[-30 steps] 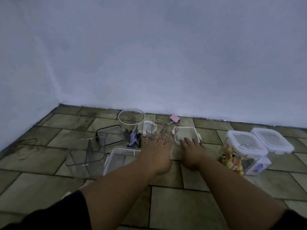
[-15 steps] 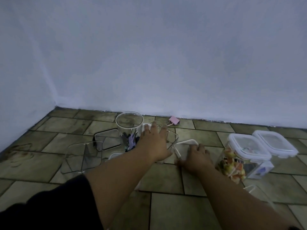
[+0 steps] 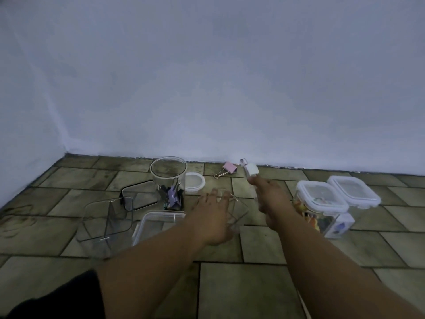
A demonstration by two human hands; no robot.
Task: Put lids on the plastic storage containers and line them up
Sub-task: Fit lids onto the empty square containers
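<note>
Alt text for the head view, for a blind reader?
The right hand holds a white-rimmed lid above a tiled floor while the left hand holds a small clear container. Two lidded containers stand at right.

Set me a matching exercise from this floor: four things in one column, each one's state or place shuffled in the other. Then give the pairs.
1 round jar
2 pink binder clip
3 square lid
4 container of coloured bits

a lid on
b held in the right hand
c open, clips inside
d loose by the wall

Pairs: 1-c, 2-d, 3-b, 4-a.
</note>
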